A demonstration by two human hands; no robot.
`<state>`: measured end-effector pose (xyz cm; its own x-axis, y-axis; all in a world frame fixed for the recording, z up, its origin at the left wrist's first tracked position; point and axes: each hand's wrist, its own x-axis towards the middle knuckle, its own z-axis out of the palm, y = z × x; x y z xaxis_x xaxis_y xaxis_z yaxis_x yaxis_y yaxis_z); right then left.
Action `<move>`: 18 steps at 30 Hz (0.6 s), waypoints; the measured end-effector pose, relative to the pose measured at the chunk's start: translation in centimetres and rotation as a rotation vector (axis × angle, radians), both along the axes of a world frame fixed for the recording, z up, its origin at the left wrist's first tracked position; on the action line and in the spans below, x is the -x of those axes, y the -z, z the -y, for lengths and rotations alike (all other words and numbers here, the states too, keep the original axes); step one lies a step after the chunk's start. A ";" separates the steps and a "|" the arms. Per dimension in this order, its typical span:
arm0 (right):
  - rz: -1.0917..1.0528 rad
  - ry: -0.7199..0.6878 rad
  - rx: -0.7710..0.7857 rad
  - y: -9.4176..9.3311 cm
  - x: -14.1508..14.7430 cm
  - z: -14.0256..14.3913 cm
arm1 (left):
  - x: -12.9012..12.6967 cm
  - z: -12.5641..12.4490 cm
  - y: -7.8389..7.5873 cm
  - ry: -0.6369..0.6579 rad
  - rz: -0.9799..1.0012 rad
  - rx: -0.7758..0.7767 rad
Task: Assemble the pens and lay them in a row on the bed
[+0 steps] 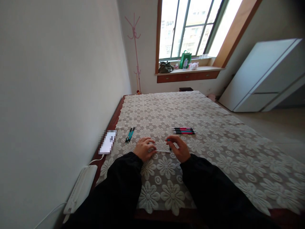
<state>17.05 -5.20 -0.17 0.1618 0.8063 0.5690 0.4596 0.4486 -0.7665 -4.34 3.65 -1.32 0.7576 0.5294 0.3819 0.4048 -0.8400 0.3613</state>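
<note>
Both of my hands rest on a table covered by a lace floral cloth [205, 165]. My right hand [179, 149] pinches a teal pen [169, 144], held upright with its tip near the cloth. My left hand [144, 148] is curled on one end of a thin white rod-like piece [163, 151] that runs between the two hands. Two teal pens [130, 134] lie to the left beyond my left hand. Several red and black pens [184, 130] lie side by side beyond my right hand.
A phone [107, 142] with a white cable lies at the table's left edge by the wall. A white device [80, 189] sits lower left. A window sill with bags [185, 59], a pink coat stand [136, 47] and a white cabinet [264, 76] are beyond.
</note>
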 end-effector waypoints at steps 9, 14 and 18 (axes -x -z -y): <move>0.085 0.088 0.007 0.2 -0.4 -0.3 | -0.2 0.0 -0.1 0.035 -0.002 0.023; 0.219 0.105 0.040 0.7 -1.8 -1.0 | -0.2 -0.1 0.0 0.032 -0.032 0.070; 0.333 0.124 0.115 1.2 -3.1 -1.4 | -0.1 -0.1 -0.2 -0.003 -0.031 0.085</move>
